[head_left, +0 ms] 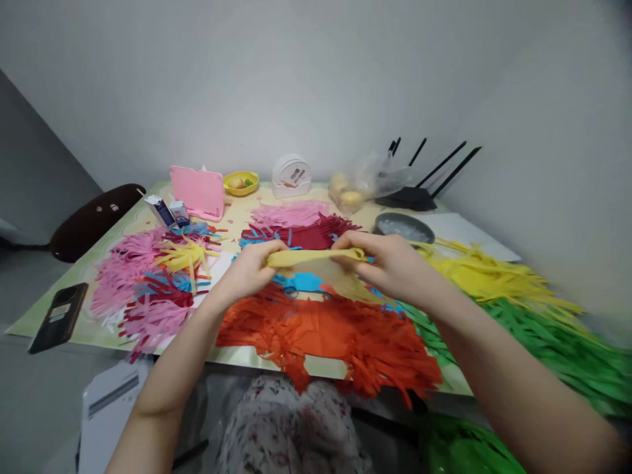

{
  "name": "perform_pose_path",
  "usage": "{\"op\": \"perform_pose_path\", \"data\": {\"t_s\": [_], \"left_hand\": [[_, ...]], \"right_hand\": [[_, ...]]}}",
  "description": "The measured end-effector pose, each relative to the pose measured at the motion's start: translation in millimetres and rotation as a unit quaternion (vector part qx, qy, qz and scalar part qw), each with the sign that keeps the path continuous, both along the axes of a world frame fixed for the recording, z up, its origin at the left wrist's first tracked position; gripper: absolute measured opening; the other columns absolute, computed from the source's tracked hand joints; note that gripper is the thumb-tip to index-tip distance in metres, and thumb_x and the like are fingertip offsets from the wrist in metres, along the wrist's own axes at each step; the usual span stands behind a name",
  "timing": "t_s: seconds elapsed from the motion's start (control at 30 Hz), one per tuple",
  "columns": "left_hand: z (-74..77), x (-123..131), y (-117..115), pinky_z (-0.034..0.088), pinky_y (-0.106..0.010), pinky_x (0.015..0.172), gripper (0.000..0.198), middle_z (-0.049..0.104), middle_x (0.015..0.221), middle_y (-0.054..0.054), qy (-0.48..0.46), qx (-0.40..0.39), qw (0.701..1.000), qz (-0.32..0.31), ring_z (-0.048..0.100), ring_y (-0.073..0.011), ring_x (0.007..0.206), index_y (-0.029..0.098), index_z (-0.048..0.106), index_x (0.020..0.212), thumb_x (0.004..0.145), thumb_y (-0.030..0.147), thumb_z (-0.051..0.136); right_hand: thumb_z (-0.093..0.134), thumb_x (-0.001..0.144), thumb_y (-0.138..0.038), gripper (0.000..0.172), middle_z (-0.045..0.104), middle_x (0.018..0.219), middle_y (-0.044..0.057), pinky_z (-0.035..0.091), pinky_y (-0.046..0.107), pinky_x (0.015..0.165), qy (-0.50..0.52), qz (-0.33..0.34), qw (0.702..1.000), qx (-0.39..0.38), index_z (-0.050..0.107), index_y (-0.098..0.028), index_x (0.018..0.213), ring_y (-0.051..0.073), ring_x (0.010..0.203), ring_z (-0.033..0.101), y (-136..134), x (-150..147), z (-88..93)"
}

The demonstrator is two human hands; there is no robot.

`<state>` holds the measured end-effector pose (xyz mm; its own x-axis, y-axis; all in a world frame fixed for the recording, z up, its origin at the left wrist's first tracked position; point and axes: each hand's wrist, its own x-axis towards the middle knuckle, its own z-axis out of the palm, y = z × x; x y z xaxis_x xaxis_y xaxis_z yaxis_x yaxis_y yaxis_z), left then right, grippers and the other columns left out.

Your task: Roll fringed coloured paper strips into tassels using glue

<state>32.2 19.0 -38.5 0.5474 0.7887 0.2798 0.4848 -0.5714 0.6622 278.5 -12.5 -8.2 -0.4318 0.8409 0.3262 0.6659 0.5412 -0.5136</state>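
Observation:
My left hand (259,266) and my right hand (372,260) stretch a folded yellow strip (316,257) of thin paper or cloth between them. Each hand pinches one end of it, above the middle of the table. Part of the yellow piece seems to hang below, blurred. Under the hands lies a pile of orange fringed sheets (316,326) with uncut middles. A blue piece (303,282) shows just behind the orange. Farther back are dark red fringed sheets (306,236) and pink fringed sheets (291,214).
Mixed tassels (131,270) and a phone (59,316) lie at left. Yellow fringe (488,273) and green fringe (557,349) spread on the right. Behind stand a pink tablet case (197,191), a yellow bowl (241,191), a dark round dish (405,228) and a black router (407,199).

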Motion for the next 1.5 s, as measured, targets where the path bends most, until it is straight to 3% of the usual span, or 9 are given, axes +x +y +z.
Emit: {"op": "perform_pose_path", "data": {"t_s": [0.13, 0.27, 0.47, 0.7, 0.87, 1.03, 1.23, 1.4, 1.5], "left_hand": [[-2.2, -3.0, 0.1, 0.043, -0.022, 0.067, 0.043, 0.068, 0.088, -0.002, -0.104, -0.077, 0.991, -0.040, 0.060, -0.0154, 0.079, 0.014, 0.067, 0.095, 0.060, 0.004, 0.042], [-9.2, -5.8, -2.4, 0.047, -0.021, 0.073, 0.052, 0.070, 0.111, -0.004, -0.205, -0.138, 0.967, -0.070, 0.063, -0.0179, 0.096, 0.018, 0.068, 0.109, 0.064, 0.004, 0.046], [-16.2, -12.2, -3.6, 0.049, -0.021, 0.066, 0.038, 0.075, 0.094, -0.005, -0.254, -0.191, 0.945, -0.074, 0.066, -0.0158, 0.082, 0.018, 0.078, 0.088, 0.068, 0.004, 0.049], [-3.3, -17.5, -9.3, 0.048, -0.022, 0.061, 0.031, 0.071, 0.081, -0.006, -0.195, -0.137, 0.969, -0.071, 0.062, -0.0142, 0.072, 0.016, 0.077, 0.078, 0.070, 0.006, 0.049], [10.7, -19.1, -19.8, 0.047, -0.023, 0.068, 0.040, 0.066, 0.077, -0.004, -0.088, 0.028, 0.991, -0.097, 0.060, -0.0129, 0.072, 0.016, 0.075, 0.083, 0.071, 0.001, 0.041], [14.1, -17.1, -30.8, 0.046, -0.022, 0.071, 0.046, 0.063, 0.084, -0.004, 0.026, 0.114, 0.988, -0.105, 0.060, -0.0132, 0.078, 0.017, 0.073, 0.092, 0.069, -0.004, 0.039], [11.9, -23.9, -40.5, 0.049, -0.026, 0.084, 0.041, 0.063, 0.106, -0.007, 0.145, 0.103, 0.978, -0.111, 0.061, -0.0169, 0.095, 0.019, 0.068, 0.104, 0.081, -0.001, 0.042], [14.8, -19.9, -46.4, 0.039, -0.041, 0.106, 0.039, 0.047, 0.143, -0.011, 0.182, 0.091, 0.973, -0.107, 0.045, -0.0278, 0.129, 0.022, 0.058, 0.123, 0.084, 0.026, 0.063], [7.1, -5.9, -41.1, 0.046, -0.037, 0.092, 0.030, 0.065, 0.118, -0.011, 0.130, 0.040, 0.989, -0.051, 0.059, -0.0252, 0.107, 0.018, 0.061, 0.114, 0.087, 0.031, 0.060]], "right_hand": [[0.047, 0.062, -0.008, 0.035, 0.070, 0.086, 0.001, 0.046, 0.024, 0.065, 0.139, 0.024, 0.990, -0.019, 0.065, -0.020, 0.089, 0.017, 0.077, 0.064, -3.1, 9.0, -5.1], [0.053, 0.070, -0.009, 0.033, 0.071, 0.091, 0.002, 0.048, 0.026, 0.069, 0.216, 0.026, 0.975, -0.043, 0.071, -0.022, 0.094, 0.018, 0.080, 0.065, -8.7, 13.8, -17.6], [0.055, 0.071, -0.005, 0.027, 0.067, 0.088, 0.002, 0.046, 0.026, 0.074, 0.274, 0.047, 0.960, -0.033, 0.074, -0.024, 0.072, 0.017, 0.083, 0.062, -13.6, 17.2, -23.6], [0.052, 0.067, -0.007, 0.017, 0.064, 0.085, 0.003, 0.045, 0.027, 0.070, 0.314, 0.041, 0.947, -0.064, 0.061, -0.020, 0.061, 0.017, 0.079, 0.061, -8.9, 18.1, -29.6], [0.055, 0.076, -0.016, 0.010, 0.068, 0.098, 0.005, 0.049, 0.029, 0.078, 0.191, 0.088, 0.972, -0.102, 0.064, -0.021, 0.076, 0.020, 0.091, 0.064, 1.1, 39.8, -14.3], [0.054, 0.087, -0.031, 0.035, 0.056, 0.138, 0.007, 0.044, 0.035, 0.101, 0.098, 0.110, 0.986, -0.078, 0.060, -0.025, 0.122, 0.025, 0.128, 0.051, -1.9, 31.6, 8.5], [0.056, 0.090, -0.024, 0.015, 0.072, 0.087, 0.006, 0.045, 0.027, 0.068, -0.170, 0.056, 0.981, -0.072, 0.069, -0.018, 0.092, 0.019, 0.079, 0.066, -1.3, -19.7, -3.1], [0.058, 0.088, -0.013, 0.011, 0.070, 0.083, 0.010, 0.038, 0.028, 0.066, -0.328, 0.032, 0.944, 0.015, 0.068, -0.015, 0.085, 0.023, 0.085, 0.063, -11.9, -40.7, -3.5], [0.060, 0.087, -0.013, 0.008, 0.069, 0.080, 0.009, 0.037, 0.028, 0.065, -0.330, 0.059, 0.942, 0.027, 0.067, -0.016, 0.083, 0.022, 0.082, 0.062, -21.5, -43.6, 0.3]]}}
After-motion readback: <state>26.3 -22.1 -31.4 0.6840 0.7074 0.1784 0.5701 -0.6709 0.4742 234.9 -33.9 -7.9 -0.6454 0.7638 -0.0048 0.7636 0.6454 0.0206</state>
